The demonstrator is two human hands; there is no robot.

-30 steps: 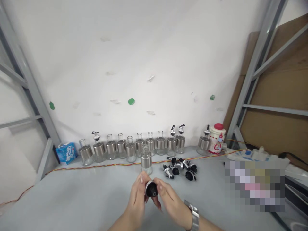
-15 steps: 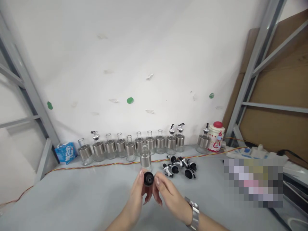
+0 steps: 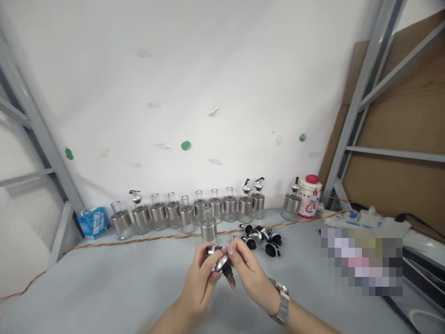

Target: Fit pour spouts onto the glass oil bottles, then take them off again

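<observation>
One black-and-silver pourer spout (image 3: 223, 264) was held between two bare hands above the near middle of the table, tilted, its black stopper end pointing down and slightly to the right. The left hand (image 3: 199, 280) was clamped on it, fingers curled about the lever end. The right hand (image 3: 251, 278) was closed on the other side, its thumb at the rim of the silver dome; a silver metal watch (image 3: 282, 304) circled that wrist.

Just beyond the hands an open glass bottle (image 3: 208, 228) with a steel sleeve stood upright, apart from the spout. To its right, near the right hand, a loose heap of similar spouts (image 3: 256, 236) lay on the grey table (image 3: 104, 287). A red-and-yellow twisted cord (image 3: 163, 237) ran across the tabletop.

Behind the cord, eleven more sleeved bottles (image 3: 158, 212) stood along the white wall (image 3: 243, 83): four bore spouts, seven had bare necks. A blue carton (image 3: 93, 223) stood at the row's left end, and a cream jar (image 3: 308, 197) with a red lid stood just beside the rightmost bottle. Farther right lay a pixelated patch (image 3: 361, 260), its contents unreadable.
</observation>
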